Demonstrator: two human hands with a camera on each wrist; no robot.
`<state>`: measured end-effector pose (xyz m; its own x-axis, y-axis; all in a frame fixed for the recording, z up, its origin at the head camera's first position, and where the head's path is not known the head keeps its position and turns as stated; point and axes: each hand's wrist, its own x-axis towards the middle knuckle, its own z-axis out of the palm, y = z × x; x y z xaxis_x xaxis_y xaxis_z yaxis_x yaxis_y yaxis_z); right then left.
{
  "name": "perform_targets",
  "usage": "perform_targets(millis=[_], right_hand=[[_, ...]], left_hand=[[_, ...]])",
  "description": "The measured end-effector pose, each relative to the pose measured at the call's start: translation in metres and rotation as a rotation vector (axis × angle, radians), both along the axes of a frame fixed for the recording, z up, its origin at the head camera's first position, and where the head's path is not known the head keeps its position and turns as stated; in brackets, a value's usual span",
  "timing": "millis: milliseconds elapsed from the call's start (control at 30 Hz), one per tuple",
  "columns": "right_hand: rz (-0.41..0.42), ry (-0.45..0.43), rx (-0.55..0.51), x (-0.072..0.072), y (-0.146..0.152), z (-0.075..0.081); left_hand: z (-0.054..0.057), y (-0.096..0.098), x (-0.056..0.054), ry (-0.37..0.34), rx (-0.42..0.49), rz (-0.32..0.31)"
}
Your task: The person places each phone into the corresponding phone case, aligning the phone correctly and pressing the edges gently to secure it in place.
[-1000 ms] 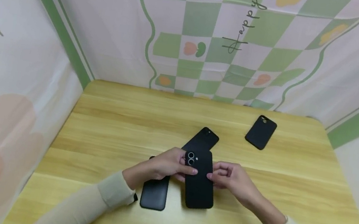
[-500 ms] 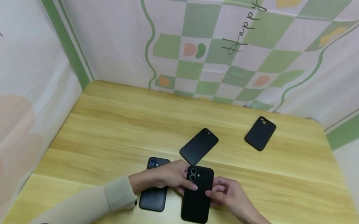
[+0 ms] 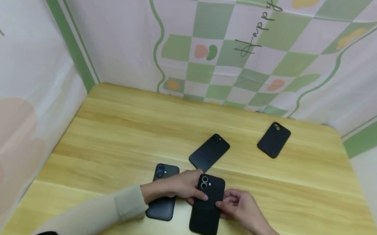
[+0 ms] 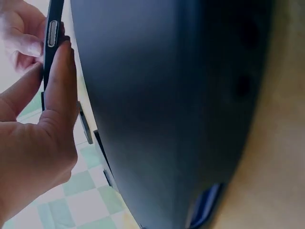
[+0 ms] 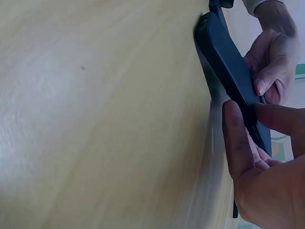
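Both hands hold a black phone (image 3: 205, 218) with two ringed camera lenses, its back facing up. My left hand (image 3: 187, 185) pinches its left edge, thumb on the back. On the right edge, my right hand (image 3: 242, 209) pinches it between thumb and fingers. In the left wrist view, a light oblong slot or button shows on the side of the held phone (image 4: 50, 52). A dark phone (image 3: 161, 208) with blue-ringed lenses lies beneath my left wrist, partly covered; its body looms close in the left wrist view. The right wrist view shows the held phone (image 5: 231, 67) tilted, gripped from both sides.
Just beyond the hands, another black phone (image 3: 209, 152) lies slanted on the wooden table (image 3: 128, 124). A black phone case (image 3: 273, 140), table showing through its camera opening, lies at the back right. Patterned cloth (image 3: 254, 29) hangs behind the table.
Both hands have brought the phone nearer the body and turned it straighter. The slanted phone and the left phone's lenses are now less covered. In the last half second little has moved.
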<state>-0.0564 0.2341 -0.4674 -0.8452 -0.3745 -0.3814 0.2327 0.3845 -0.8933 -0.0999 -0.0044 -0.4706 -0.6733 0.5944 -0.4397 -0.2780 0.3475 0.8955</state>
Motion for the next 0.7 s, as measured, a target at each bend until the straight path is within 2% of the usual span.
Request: perform_targets(millis=[100, 167, 333, 400, 533, 700], right_hand=[[-0.006, 0.044, 0.060, 0.0000, -0.0009, -0.0007], [-0.007, 0.089, 0.113, 0.0001, -0.0014, -0.0015], [-0.022, 0.144, 0.177, 0.0016, -0.0027, -0.0051], [-0.022, 0.156, 0.190, 0.0023, -0.0034, -0.0063], [-0.015, 0.200, 0.244, 0.0024, -0.0052, -0.0070], [-0.012, 0.211, 0.275, 0.0017, -0.0070, -0.0050]], left_hand=[[-0.0009, 0.0007, 0.0004, 0.044, -0.050, 0.010], [-0.0014, 0.0013, 0.0009, 0.104, -0.097, 0.000], [-0.0005, 0.0032, 0.0031, 0.377, -0.309, -0.084], [0.0008, 0.0034, 0.0043, 0.461, -0.387, -0.110], [0.0041, 0.0032, 0.0069, 0.517, -0.448, -0.123], [0.0076, 0.0040, 0.0087, 0.538, -0.472, -0.124]])
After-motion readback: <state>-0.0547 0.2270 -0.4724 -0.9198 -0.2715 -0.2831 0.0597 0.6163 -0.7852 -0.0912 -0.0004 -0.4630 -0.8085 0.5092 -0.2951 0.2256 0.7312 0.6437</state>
